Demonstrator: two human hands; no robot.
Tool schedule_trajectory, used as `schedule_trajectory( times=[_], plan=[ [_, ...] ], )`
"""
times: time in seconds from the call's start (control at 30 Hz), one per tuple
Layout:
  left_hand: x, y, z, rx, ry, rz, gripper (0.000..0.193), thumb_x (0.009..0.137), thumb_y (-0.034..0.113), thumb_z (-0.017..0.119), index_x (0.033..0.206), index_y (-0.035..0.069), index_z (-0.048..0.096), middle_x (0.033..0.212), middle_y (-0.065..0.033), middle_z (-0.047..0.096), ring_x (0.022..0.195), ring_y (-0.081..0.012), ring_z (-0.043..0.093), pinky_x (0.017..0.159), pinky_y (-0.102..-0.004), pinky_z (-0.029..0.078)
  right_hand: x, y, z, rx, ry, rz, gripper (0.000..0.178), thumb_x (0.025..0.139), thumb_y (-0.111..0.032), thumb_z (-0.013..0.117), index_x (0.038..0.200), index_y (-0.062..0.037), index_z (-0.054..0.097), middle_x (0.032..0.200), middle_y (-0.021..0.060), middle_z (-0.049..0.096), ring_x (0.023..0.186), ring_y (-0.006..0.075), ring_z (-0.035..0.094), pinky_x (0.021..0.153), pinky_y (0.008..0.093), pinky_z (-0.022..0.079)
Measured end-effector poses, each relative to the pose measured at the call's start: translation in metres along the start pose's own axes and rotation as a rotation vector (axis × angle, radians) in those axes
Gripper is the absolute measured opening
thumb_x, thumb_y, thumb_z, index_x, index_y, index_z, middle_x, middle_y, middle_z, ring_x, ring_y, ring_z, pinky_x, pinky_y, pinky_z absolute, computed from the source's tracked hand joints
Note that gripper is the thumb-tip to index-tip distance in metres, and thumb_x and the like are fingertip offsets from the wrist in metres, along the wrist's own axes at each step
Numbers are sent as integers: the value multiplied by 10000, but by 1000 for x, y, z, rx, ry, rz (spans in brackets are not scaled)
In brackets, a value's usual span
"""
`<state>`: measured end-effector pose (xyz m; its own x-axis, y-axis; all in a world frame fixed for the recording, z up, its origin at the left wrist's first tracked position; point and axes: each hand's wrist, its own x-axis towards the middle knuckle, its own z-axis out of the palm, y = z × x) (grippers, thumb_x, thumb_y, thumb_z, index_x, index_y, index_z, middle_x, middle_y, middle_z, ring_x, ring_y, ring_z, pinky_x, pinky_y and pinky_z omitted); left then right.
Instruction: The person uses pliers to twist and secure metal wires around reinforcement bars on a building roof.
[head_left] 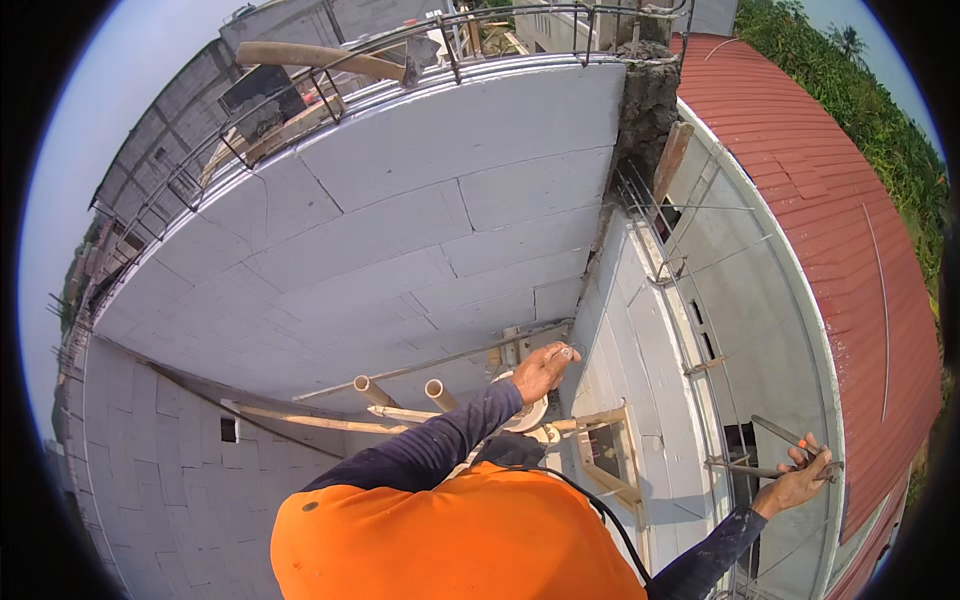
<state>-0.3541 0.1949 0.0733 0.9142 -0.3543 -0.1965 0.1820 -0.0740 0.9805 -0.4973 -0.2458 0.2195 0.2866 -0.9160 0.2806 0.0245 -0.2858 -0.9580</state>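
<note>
My left hand [540,371] is raised in front of my chest, fingers drawn together in a pinch. Something small and greyish shows at its fingertips, too small to name. Below it, partly hidden by the hand and sleeve, is a round whitish bucket [533,415]. Out to the right, my right hand [795,482] is closed around a dark metal tool with two long bars, like pincers [775,431]; the bars spread apart toward the left. This tool is beside the upright steel rebar cage [690,330] along the short wall's top.
A pale block wall [400,200] rises ahead, topped by a rebar cage [455,50]. A wooden-handled tool [320,58] and a black container [262,100] lie up there. Bamboo poles [440,394] stand below. A wood-framed opening [610,460] and a red roof [820,190] are rightward.
</note>
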Motion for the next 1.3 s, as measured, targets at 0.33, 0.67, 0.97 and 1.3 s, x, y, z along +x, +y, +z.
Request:
schedule_trajectory(
  times=[0.33,0.67,0.97,1.3],
  plan=[
    [-33,-9,22,208,195,-74,431,1023,411,655,802,41,655,708,13,564,691,-97,498,660,-278,409,-14,16,-258,-501,462,32,512,1072,-527,506,1113,-47,680,924,29,726,700,91,603,482,250,352],
    [-32,-32,86,140,-122,52,350,1082,326,616,858,59,652,855,-1,623,791,-87,517,762,-267,441,-7,38,-364,-473,574,-28,394,1089,-404,543,1066,-13,589,886,74,743,693,135,678,670,304,558],
    [-73,-10,97,161,-126,15,344,1082,332,620,879,57,661,848,-18,644,766,-107,591,746,-277,506,14,65,-418,-692,488,106,352,1068,-345,557,1002,-4,610,848,99,741,696,176,697,662,335,556],
    [-97,-13,94,-208,-183,-173,354,1092,341,579,852,84,620,817,-43,661,712,-149,622,747,-305,523,29,140,-400,-1184,85,300,493,989,-454,595,1116,2,728,1024,252,753,1039,437,708,924,483,511]
  ],
)
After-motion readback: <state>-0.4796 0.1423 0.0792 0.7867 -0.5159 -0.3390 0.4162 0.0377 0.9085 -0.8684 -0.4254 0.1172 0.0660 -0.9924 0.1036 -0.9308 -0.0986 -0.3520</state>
